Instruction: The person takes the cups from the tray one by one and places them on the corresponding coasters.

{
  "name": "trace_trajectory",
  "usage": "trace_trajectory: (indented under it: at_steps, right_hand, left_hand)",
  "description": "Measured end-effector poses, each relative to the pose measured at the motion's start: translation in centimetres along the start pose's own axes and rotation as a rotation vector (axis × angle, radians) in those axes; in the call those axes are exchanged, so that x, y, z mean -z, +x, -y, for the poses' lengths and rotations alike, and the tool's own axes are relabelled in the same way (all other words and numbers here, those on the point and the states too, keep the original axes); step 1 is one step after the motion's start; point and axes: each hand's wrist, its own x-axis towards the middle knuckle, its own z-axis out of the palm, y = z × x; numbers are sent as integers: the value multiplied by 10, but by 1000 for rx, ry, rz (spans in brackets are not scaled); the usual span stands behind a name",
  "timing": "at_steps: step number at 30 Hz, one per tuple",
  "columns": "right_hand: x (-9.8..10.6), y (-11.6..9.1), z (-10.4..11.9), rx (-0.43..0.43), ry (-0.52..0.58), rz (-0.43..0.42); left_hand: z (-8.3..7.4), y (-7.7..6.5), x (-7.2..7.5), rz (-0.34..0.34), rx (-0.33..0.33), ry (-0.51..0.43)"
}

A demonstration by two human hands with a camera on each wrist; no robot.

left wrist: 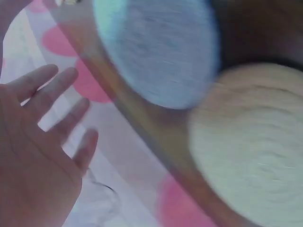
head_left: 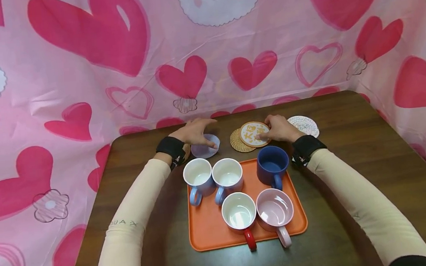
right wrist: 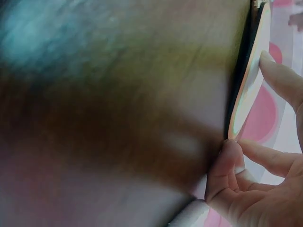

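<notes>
A white, yellow-printed coaster (head_left: 251,132) is being pinched at its edge by the fingers of the right hand (head_left: 282,128), overlapping a woven coaster (head_left: 237,142) on the worktop (head_left: 161,245). The left hand (head_left: 193,133) is being held spread near a lilac coaster (head_left: 200,151), nothing being gripped. The woven coaster could be dragged through that overlap; the navy mug (head_left: 271,170) could be knocked by the adjacent right wristband (head_left: 309,147).

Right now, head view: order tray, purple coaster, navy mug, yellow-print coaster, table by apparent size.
1. Table
2. Tray
3. Navy mug
Purple coaster and yellow-print coaster: smallest, but too alike to rank, each partly hidden.
</notes>
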Motion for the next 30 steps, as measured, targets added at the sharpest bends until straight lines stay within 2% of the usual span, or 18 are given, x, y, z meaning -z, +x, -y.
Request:
trace_trajectory:
  at_steps: [4,8,10,12,16,18,23,27,30]
  right_hand:
    - [-1,-1,0,-20,1,-2]
    - [-2,-1,2,-32,16,-16]
    - [-4,0,4,-48,35,-21]
    - [-7,1,7,-69,57,-14]
    - [-13,4,12,-106,83,-4]
    - [-15,5,14,-108,81,-13]
    - [-17,4,17,-64,92,-57]
    - [-18,-5,15,-11,144,-106]
    - [-14,-11,13,33,229,-146]
  left_hand:
    - [-16,21,6,56,-20,66]
    - [-25,43,9,97,-60,97]
    - [-30,50,10,98,-50,58]
    - [-33,55,8,115,-10,-41]
    - [-41,58,5,168,119,-312]
    - [-44,61,2,182,173,-388]
    - [-43,66,-5,204,241,-411]
    - [-39,68,-9,228,216,-427]
    - [-37,66,-8,216,175,-401]
